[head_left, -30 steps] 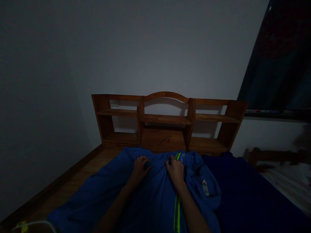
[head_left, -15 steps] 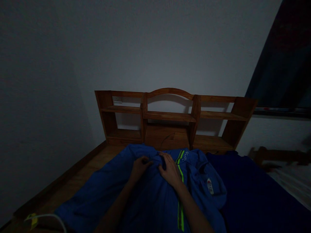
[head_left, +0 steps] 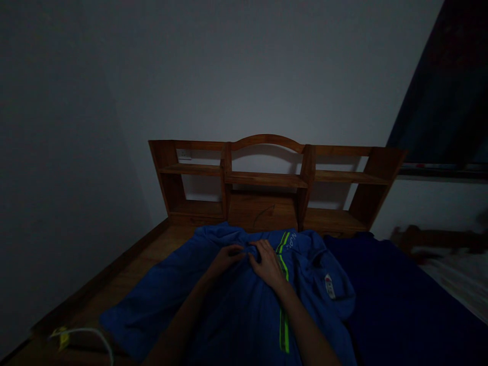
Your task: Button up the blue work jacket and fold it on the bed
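Note:
A blue jacket (head_left: 244, 305) with fluorescent yellow-green stripes lies spread out before me, a small white patch (head_left: 330, 286) on its sleeve. At the upper middle of the garment, my left hand (head_left: 225, 258) pinches the cloth between thumb and fingers. Close beside it, my right hand (head_left: 269, 267) has its thumb and curled fingers on the same bunched cloth. Dim light hides the detail between the fingertips.
A wooden headboard with shelves (head_left: 267, 180) stands against the wall behind the jacket. Dark blue cloth (head_left: 396, 300) lies to the right. A pale cable (head_left: 91, 330) with a yellow tag (head_left: 63, 337) curves at lower left. Wooden boards (head_left: 152, 259) show at left.
My left hand has shifted slightly right, its fingers reaching closer to my right hand at the bunched cloth. The jacket's left side has shifted a little to the right.

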Demonstrator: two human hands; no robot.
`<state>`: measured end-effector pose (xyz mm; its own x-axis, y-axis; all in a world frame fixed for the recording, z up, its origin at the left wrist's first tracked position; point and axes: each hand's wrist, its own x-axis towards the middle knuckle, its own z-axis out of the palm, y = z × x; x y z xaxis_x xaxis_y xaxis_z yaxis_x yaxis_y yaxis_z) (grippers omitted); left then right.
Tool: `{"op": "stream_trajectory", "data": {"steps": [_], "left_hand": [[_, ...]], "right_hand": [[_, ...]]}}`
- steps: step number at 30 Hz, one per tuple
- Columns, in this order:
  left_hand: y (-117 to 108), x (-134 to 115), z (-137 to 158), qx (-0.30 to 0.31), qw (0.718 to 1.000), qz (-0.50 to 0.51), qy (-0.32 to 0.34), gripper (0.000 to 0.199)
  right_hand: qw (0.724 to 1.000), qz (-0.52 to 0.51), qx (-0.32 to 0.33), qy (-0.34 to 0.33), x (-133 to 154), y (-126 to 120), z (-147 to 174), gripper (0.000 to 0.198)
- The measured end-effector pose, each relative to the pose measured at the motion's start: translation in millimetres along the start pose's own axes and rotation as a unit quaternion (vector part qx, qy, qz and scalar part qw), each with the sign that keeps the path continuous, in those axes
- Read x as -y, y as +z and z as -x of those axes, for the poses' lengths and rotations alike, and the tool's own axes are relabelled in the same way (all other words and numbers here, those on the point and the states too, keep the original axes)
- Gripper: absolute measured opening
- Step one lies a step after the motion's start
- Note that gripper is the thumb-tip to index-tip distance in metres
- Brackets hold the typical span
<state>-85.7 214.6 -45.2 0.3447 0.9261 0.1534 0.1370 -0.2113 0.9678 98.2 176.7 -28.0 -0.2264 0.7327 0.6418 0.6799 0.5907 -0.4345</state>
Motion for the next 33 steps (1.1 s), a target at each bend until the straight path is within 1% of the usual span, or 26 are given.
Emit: {"op": "stream_trajectory", "data": {"steps": [4,6,9,11,13,17,21,25,28,33], "left_hand": [[4,2,-1,-0.001,1.0,0.003,-0.001,0.032],[5,3,-2,-0.005,1.0,-0.005,0.013,0.031],[6,4,-3,-0.038,0.998,-0.037,0.041,0.031],[7,5,-3,-0.066,0.994,-0.06,0.057,0.032],[8,5,-3,-0.08,0.992,-0.071,0.066,0.032],[9,5,-3,-0.069,0.993,-0.072,0.069,0.031],[8,9,-5,-0.063,0.992,-0.093,0.056,0.033],[6,14,-6,-0.035,0.993,-0.101,0.04,0.036],[4,12,-4,-0.022,0.994,-0.097,0.043,0.036],[4,4,0,-0.023,0.992,-0.11,0.053,0.036]], "right_hand": [[1.0,0.014,0.009,0.013,2,-2,0,0.018],[0.999,0.019,0.013,0.032,2,-2,0,0.019],[0.997,0.028,0.021,0.062,0,0,1,0.019],[0.995,0.037,0.039,0.079,-2,3,2,0.019],[0.993,0.049,0.058,0.094,-4,6,3,0.02],[0.99,0.055,0.073,0.105,-6,10,4,0.021],[0.99,0.062,0.076,0.102,-9,14,6,0.022],[0.99,0.06,0.081,0.098,-10,17,9,0.025],[0.99,0.052,0.086,0.1,-8,16,9,0.025],[0.99,0.036,0.092,0.099,-3,12,9,0.026]]}}
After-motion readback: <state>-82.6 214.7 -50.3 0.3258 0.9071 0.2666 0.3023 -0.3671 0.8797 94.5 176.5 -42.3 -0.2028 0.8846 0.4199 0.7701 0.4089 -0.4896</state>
